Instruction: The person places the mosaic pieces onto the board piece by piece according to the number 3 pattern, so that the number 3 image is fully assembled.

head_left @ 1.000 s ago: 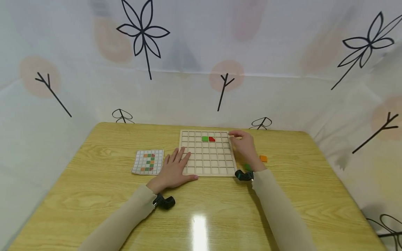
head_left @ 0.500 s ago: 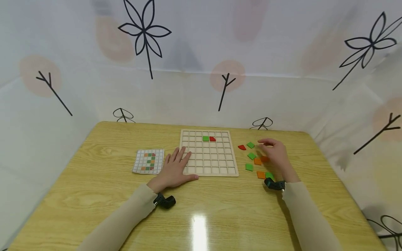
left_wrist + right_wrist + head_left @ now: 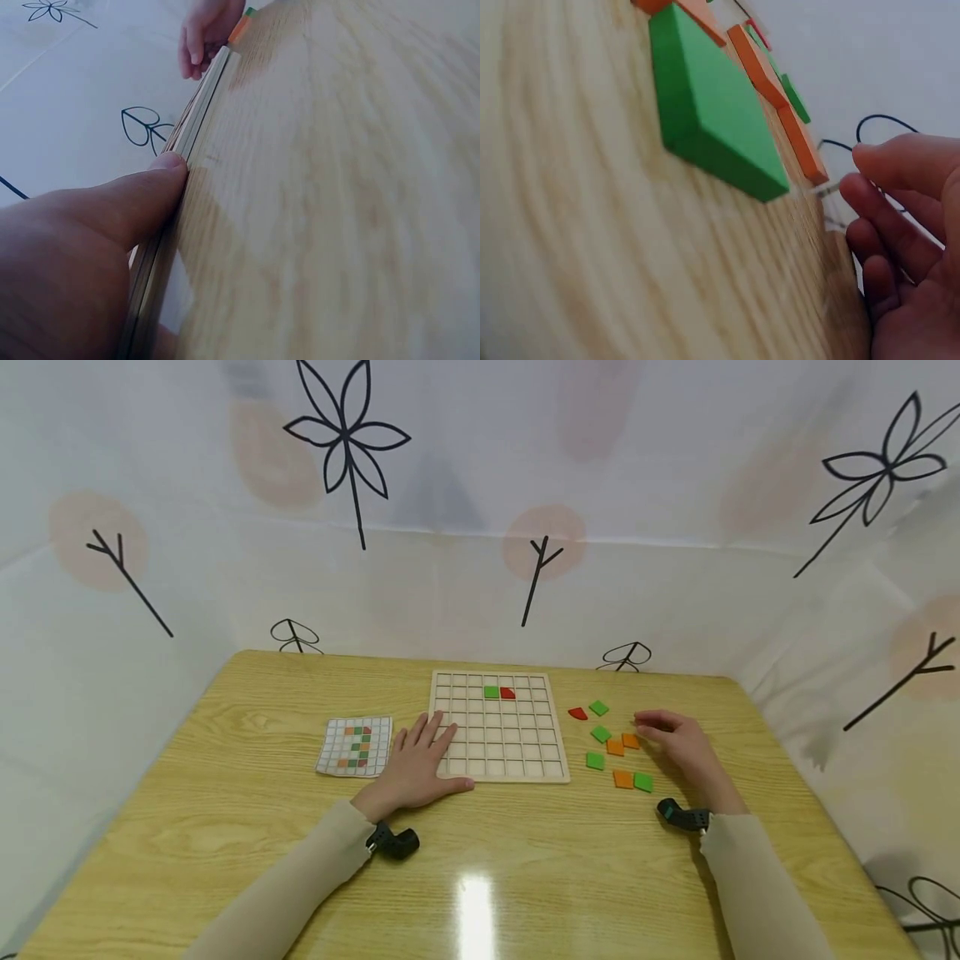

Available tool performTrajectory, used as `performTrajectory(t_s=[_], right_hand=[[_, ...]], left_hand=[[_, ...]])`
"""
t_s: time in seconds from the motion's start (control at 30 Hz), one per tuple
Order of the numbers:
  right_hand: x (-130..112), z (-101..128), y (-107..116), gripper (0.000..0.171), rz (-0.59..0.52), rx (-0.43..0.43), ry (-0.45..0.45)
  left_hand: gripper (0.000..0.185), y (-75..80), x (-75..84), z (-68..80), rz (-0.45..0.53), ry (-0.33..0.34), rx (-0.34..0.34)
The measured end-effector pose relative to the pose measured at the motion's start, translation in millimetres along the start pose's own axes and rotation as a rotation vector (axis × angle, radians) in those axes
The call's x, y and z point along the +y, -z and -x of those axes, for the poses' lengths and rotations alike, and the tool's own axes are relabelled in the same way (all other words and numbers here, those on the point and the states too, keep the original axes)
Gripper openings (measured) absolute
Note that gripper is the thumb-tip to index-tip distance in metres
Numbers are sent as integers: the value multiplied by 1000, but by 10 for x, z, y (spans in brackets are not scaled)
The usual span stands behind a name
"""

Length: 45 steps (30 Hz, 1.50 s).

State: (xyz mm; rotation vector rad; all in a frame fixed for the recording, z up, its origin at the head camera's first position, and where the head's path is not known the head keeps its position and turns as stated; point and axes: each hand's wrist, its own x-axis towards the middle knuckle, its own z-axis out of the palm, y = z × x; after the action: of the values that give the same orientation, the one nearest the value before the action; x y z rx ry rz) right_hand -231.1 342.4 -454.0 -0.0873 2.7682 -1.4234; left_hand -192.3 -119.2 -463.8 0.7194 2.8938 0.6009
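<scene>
A wooden grid board point(image 3: 497, 752) lies mid-table with a green tile point(image 3: 491, 692) and a red tile point(image 3: 507, 692) in its second row. My left hand point(image 3: 417, 762) rests flat on the board's near-left corner; in the left wrist view its thumb point(image 3: 142, 196) lies along the board's edge point(image 3: 196, 124). My right hand point(image 3: 669, 737) hovers right of the board with loosely curled fingers point(image 3: 877, 214), holding nothing. Its fingertips are beside an orange tile point(image 3: 631, 741) point(image 3: 802, 144). A green tile point(image 3: 705, 112) lies close to the right wrist camera.
A pattern card point(image 3: 354, 747) lies left of the board. Loose tiles are scattered right of it: a red one point(image 3: 577, 713), green ones point(image 3: 598, 707) point(image 3: 595, 761) point(image 3: 642, 782), orange ones point(image 3: 615, 747) point(image 3: 623, 778). A printed cloth wall point(image 3: 480, 527) surrounds the table point(image 3: 480, 877).
My right hand moved from the board's far-right corner out to the right and nearer, uncovering the loose tiles. The left hand and the board stayed put.
</scene>
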Motion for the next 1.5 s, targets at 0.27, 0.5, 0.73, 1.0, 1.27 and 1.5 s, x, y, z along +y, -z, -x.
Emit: performTrajectory(t_s=[0.27, 0.5, 0.73, 1.0, 1.27, 1.5], right_hand=[[-18, 9, -5, 44, -47, -16, 44], [-51, -23, 6, 46, -31, -69, 5], [-41, -28, 56, 58, -69, -162, -21], [14, -31, 68, 57, -30, -168, -6], [-16, -16, 53, 52, -5, -166, 4], [-4, 3, 66, 55, 14, -165, -24]], left_hand=[[98, 35, -22, 15, -10, 11, 14], [97, 39, -32, -1, -2, -1, 27], [98, 7, -38, 2, -5, 1, 17], [98, -13, -21, 9, -8, 12, 10], [97, -24, -8, 9, -14, 11, 17], [98, -36, -11, -4, -14, 8, 4]])
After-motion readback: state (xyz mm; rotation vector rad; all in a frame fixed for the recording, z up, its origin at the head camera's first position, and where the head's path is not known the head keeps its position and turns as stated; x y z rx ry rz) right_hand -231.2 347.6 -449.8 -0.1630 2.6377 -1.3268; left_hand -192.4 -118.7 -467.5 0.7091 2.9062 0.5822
